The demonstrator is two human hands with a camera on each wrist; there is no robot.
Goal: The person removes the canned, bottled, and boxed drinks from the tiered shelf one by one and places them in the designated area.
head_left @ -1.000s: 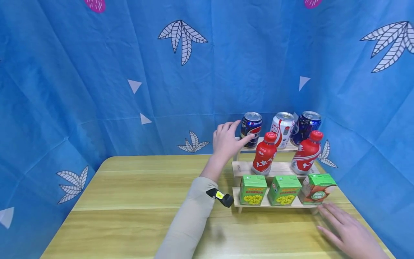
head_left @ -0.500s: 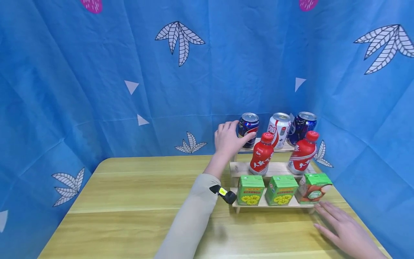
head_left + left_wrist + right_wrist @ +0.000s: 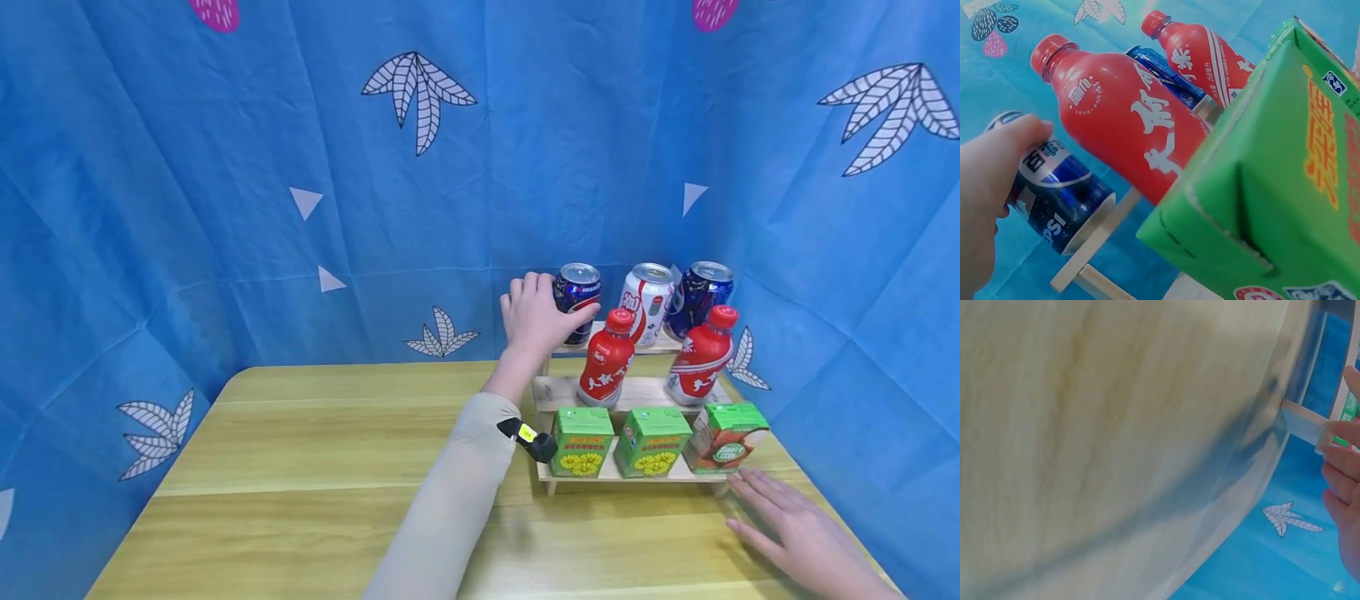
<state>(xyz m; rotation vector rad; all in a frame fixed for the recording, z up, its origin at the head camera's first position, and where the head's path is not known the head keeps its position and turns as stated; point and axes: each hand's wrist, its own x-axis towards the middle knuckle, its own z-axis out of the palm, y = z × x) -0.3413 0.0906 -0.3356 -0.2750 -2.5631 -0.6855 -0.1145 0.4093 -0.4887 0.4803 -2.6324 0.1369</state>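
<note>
My left hand (image 3: 534, 318) reaches to the left end of the top step of a small wooden shelf (image 3: 558, 392). It grips a dark blue Pepsi can (image 3: 1063, 190), the thumb across its front and the fingers round its far side, partly hidden. The can stands on the step. My right hand (image 3: 798, 529) lies low by the shelf's front right leg, fingers fairly straight and holding nothing. In the right wrist view, the fingertips (image 3: 1335, 428) are at the shelf's wooden end; whether they press on it I cannot tell.
Along the top step are a white can (image 3: 647, 304) and another blue can (image 3: 699, 300). Two red bottles (image 3: 606, 362) stand on the middle step. Green drink cartons (image 3: 581, 442) line the bottom step. A blue patterned curtain (image 3: 420, 217) hangs behind the wooden table (image 3: 315, 467).
My left hand has moved slightly right against the Pepsi can, and its thumb reaches further across the front. The right hand stays by the shelf leg. The head view has shifted a little.
</note>
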